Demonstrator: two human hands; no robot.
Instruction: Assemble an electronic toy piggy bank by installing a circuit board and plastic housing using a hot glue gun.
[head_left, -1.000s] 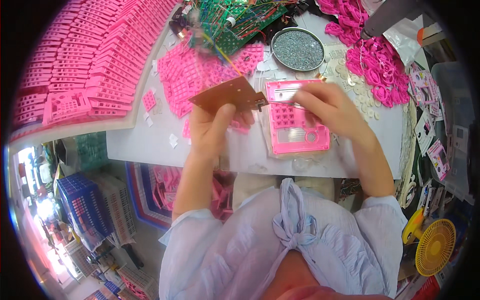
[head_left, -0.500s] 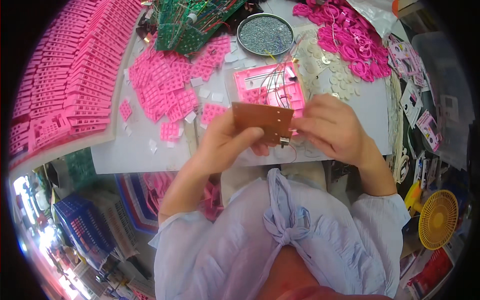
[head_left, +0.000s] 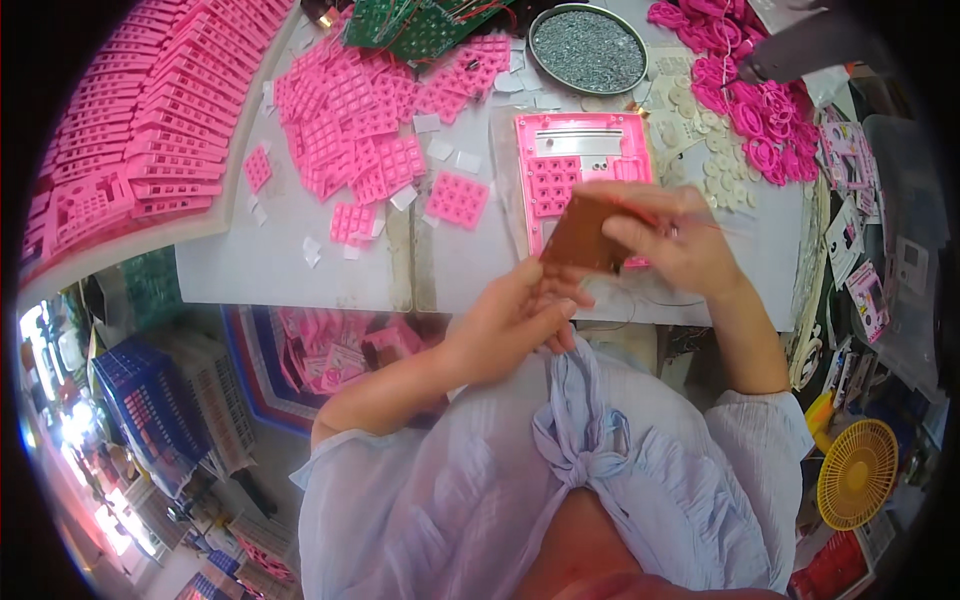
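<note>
A brown circuit board (head_left: 588, 236) is tilted above the near part of a pink plastic shell (head_left: 590, 122). My right hand (head_left: 672, 240) grips the board at its right side, thumb on top. My left hand (head_left: 515, 322) is just below the board's lower left corner, palm partly up, fingers apart and holding nothing; whether a fingertip touches the board I cannot tell. The shell lies on the table with a pink keypad (head_left: 553, 185) in it and a pale window strip across the top. Thin wires trail near my right hand, blurred.
Pink keypads (head_left: 345, 120) are heaped left of the shell, beside stacked pink shells (head_left: 170, 120). A round tin of small metal pieces (head_left: 588, 50) stands behind it. Pink cords (head_left: 770, 120), pale discs (head_left: 725, 160) and a dark grey object (head_left: 825, 45) are at right; green boards (head_left: 430, 30) lie behind.
The board has passed from my left hand to my right and turned. My left hand has come off it and opened. Wires no longer cross the shell. A dark grey object appears at upper right.
</note>
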